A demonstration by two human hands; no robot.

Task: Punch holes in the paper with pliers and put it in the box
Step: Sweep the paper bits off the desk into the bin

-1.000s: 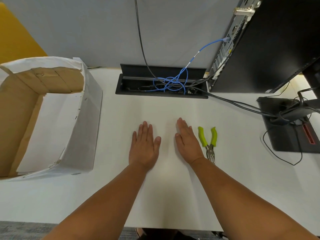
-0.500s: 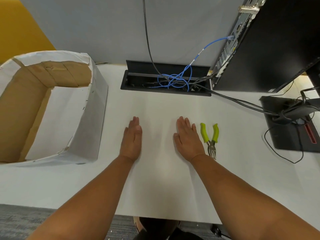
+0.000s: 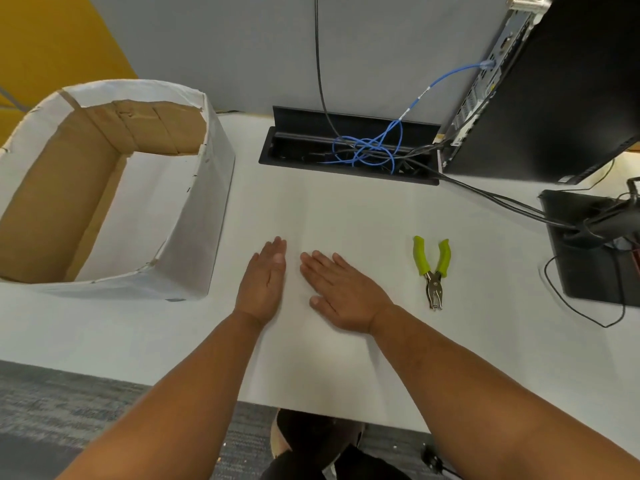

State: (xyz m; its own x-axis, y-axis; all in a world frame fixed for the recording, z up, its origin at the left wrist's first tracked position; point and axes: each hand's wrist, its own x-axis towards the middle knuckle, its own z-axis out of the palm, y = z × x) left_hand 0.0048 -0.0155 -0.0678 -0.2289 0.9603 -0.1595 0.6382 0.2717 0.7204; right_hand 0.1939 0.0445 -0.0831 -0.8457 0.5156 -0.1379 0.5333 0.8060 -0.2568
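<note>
A large white sheet of paper lies flat on the white desk, its near edge hanging over the desk front. My left hand stands on its edge on the paper, fingers straight and together. My right hand lies palm down on the sheet beside it, fingers slightly spread. Neither hand holds anything. The punch pliers, with lime-green handles and metal jaws pointing toward me, rest on the desk to the right of my right hand. The cardboard box, wrapped in white paper and open on top, stands at the left.
A black cable tray with tangled blue and black cables is sunk into the desk at the back. A black computer tower stands at the back right, and a black monitor base with cables at the right edge.
My right hand slid left across the paper, away from the pliers, toward my left hand. My left hand moved left, then turned up onto its edge. The view shifted, box and pliers unmoved.
</note>
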